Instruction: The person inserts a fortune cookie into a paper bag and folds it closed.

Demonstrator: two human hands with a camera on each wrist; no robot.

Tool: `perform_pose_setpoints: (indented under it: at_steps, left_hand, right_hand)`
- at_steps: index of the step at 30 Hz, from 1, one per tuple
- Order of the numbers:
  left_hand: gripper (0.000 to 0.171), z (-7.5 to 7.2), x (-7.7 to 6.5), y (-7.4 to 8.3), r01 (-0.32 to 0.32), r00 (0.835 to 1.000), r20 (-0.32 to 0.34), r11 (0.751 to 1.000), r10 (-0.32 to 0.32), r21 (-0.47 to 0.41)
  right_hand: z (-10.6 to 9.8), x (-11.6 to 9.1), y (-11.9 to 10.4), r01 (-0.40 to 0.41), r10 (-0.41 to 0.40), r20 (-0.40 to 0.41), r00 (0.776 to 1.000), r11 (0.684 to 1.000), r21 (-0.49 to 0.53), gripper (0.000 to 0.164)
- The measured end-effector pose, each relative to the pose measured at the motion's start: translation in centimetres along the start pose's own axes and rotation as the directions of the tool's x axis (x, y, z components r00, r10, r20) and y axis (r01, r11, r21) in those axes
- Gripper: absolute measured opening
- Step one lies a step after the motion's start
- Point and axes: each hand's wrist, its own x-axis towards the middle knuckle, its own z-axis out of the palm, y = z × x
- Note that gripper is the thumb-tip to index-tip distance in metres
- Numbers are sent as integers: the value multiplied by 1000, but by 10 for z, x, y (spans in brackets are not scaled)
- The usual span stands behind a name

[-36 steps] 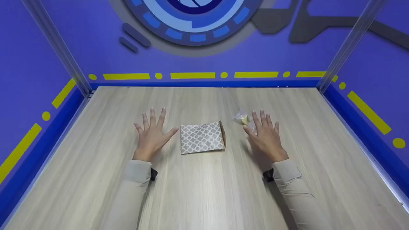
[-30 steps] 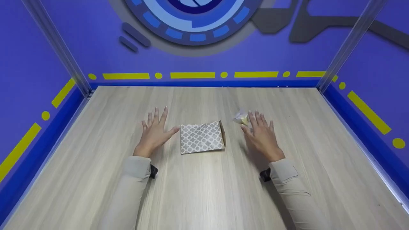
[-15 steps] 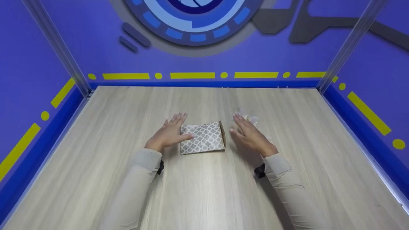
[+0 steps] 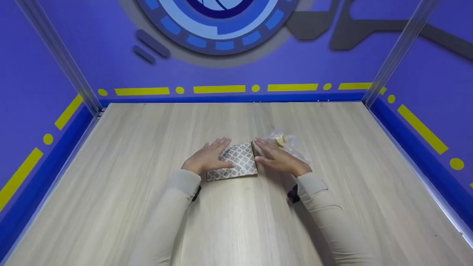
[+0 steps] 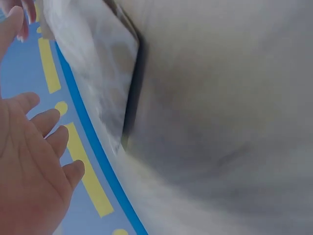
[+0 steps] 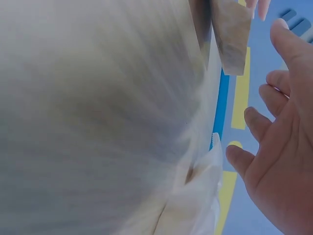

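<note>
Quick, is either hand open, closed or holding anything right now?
Left hand: open, holding nothing, at the left of the box.
Right hand: open, holding nothing, at the box's right.

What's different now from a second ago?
The left hand moved right, over the left part of the patterned packet; the right hand moved left, to the packet's right edge. Nothing was visibly taken hold of or let go. The packet and the clear bag look unmoved; the bag is just less covered by the hand.
</note>
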Motion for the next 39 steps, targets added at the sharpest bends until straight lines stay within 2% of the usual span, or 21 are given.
perform_pose_setpoints:
  at_steps: [5,12,20,31,39]
  left_hand:
    - [97,6,8,10,-10,1000,22,999,10,35]
    - [95,13,15,18,-5,999,52,997,2,73]
    - [93,22,18,16,-20,996,85,997,14,71]
    - [90,23,19,15,-42,994,100,997,37,57]
    - [88,24,16,16,-19,993,115,997,10,79]
  right_hand:
    - [3,6,-1,10,-10,48,999,1000,0,66]
    - [4,7,0,-24,23,114,993,1000,9,68]
    - [5,6,5,-30,39,154,987,998,-57,66]
    - [8,6,8,-52,62,149,987,996,-67,69]
    - [8,7,7,-64,78,198,977,995,-75,70]
